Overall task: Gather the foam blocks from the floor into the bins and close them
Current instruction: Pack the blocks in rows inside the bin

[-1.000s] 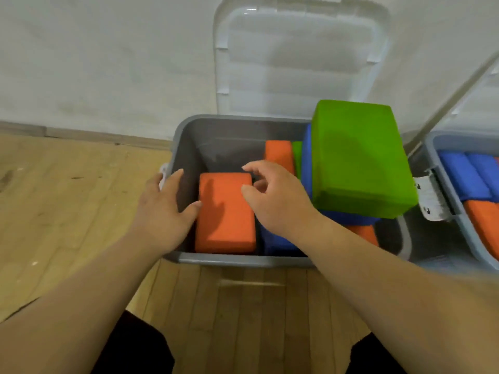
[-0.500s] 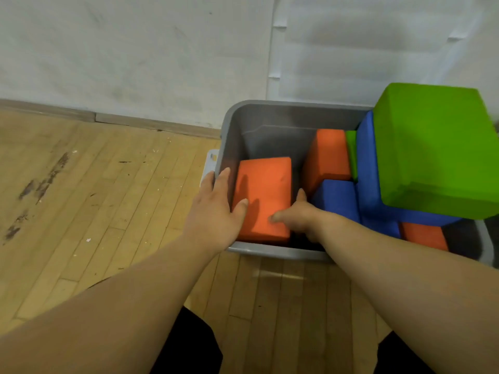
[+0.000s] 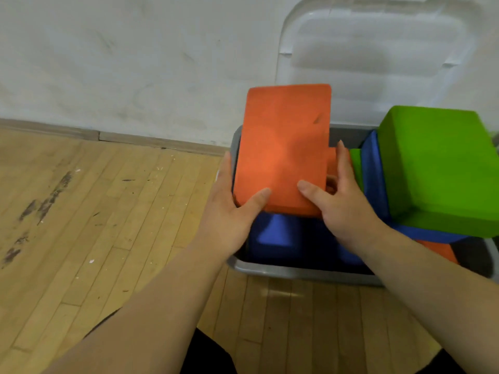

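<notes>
The orange foam block (image 3: 283, 147) is held tilted over the left end of the grey bin (image 3: 297, 272). The left hand (image 3: 229, 211) clasps its left edge, thumb across the near face; the right hand (image 3: 343, 209) clasps the right edge likewise. 2 blue blocks (image 3: 275, 233) lie beneath, and a green block (image 3: 442, 168) sits at the right.
</notes>
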A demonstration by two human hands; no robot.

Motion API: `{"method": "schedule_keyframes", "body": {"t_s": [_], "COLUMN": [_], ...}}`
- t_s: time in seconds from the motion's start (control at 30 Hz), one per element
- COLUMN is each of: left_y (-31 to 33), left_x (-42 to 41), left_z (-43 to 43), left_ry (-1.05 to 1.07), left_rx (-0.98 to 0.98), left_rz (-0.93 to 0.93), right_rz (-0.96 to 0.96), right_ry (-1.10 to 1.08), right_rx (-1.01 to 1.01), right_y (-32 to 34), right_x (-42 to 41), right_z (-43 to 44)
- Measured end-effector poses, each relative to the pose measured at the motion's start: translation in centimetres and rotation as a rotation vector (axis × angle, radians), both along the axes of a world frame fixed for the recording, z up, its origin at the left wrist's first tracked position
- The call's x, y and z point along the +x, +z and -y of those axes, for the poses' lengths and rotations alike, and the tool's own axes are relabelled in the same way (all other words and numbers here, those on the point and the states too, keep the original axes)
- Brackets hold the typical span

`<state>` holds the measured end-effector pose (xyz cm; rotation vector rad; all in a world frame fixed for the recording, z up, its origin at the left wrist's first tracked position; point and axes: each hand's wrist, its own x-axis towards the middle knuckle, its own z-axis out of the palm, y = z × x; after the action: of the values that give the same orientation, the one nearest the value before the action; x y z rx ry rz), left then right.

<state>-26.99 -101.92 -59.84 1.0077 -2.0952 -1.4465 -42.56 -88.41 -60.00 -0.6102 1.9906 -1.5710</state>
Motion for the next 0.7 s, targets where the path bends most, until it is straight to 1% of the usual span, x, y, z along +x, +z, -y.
{"method": "schedule_keyframes", "body": {"t_s": [0.07,0.13,0.2,0.3,0.4,0.43,0.5,0.57,0.6,0.7], "left_y": [0.1,0.1,0.2,0.0,-0.1,-0.2,-0.3,-0.6,-0.8,-1.5], "left_x": [-0.1,0.3,0.9,1.5,2.0,2.1,2.2,2.2,2.2,2.2], "left_z": [0.5,1.2,1.7,2.5,2.8,2.9,3.0,3.2,3.4,3.5], "left_ry": [0.001,0.018,0.036,0.123,0.23,0.266,0.329,0.387,0.412,0.443], "left_rx": [-0.003,0.004,-0.013,-0.05,-0.118,-0.144,-0.169,-0.16,-0.146,-0.117], "left_rz": [-0.023,-0.04,-0.057,-0.065,-0.046,-0.042,-0.035,-0.032,-0.034,-0.038], "right_rz": [0.101,0.138,0.161,0.253,0.365,0.354,0.268,0.217,0.219,0.23], "right_ry": [0.031,0.079,0.14,0.236,0.134,0.087,0.051,0.102,0.122,0.217], "right_rx": [-0.056,-0.057,-0.015,0.081,0.162,0.225,0.44,0.676,0.759,0.887], "right_y": [-0.2,-0.1,-0.4,-0.8,-2.5,-3.6,-7.0,-10.1,-11.6,-14.4], "right_x": [-0.2,-0.3,-0.5,-0.2,-0.3,-0.4,-0.8,-0.9,-0.9,-1.1], "right_z": [0.7,1.4,1.8,2.0,2.7,2.9,3.2,3.3,3.3,3.5]}}
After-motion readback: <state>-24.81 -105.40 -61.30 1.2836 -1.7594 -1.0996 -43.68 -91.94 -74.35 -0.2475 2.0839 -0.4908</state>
